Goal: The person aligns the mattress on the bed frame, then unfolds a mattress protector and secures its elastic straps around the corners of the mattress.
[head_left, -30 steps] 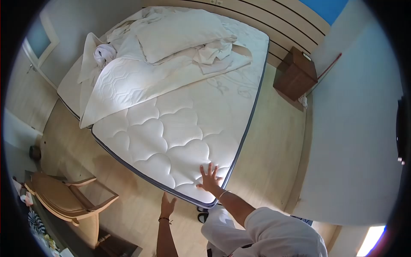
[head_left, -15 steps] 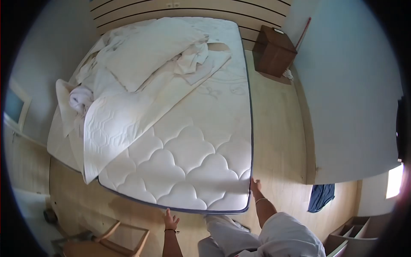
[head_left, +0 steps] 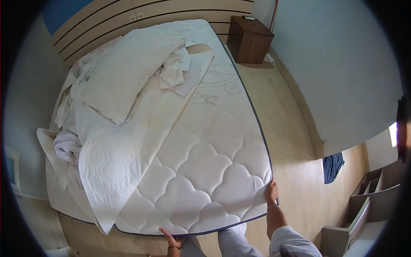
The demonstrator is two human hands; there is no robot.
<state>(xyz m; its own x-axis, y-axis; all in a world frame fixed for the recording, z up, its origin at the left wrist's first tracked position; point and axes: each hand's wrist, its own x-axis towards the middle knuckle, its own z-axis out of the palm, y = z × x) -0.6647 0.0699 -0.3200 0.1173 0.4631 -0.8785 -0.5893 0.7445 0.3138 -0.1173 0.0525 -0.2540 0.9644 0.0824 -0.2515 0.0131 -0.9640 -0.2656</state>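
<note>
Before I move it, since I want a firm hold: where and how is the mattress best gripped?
Likely the mattress is best gripped near its exposed foot corner, coming from the foot end: left hand on the foot edge, right hand on the side edge. The two edges meet there, and the loose bedding leaves that corner uncovered.

"What's worn at the wrists?"
"A thin dark bracelet [head_left: 174, 247] on the left, with a small loose end sticking out, and a slim pale band [head_left: 274, 206] on the right."
"And the clothes?"
"One loose, whitish short sleeve [head_left: 294, 240], its hem near the right elbow, and light grey trousers [head_left: 231, 243], softly creased."
</note>
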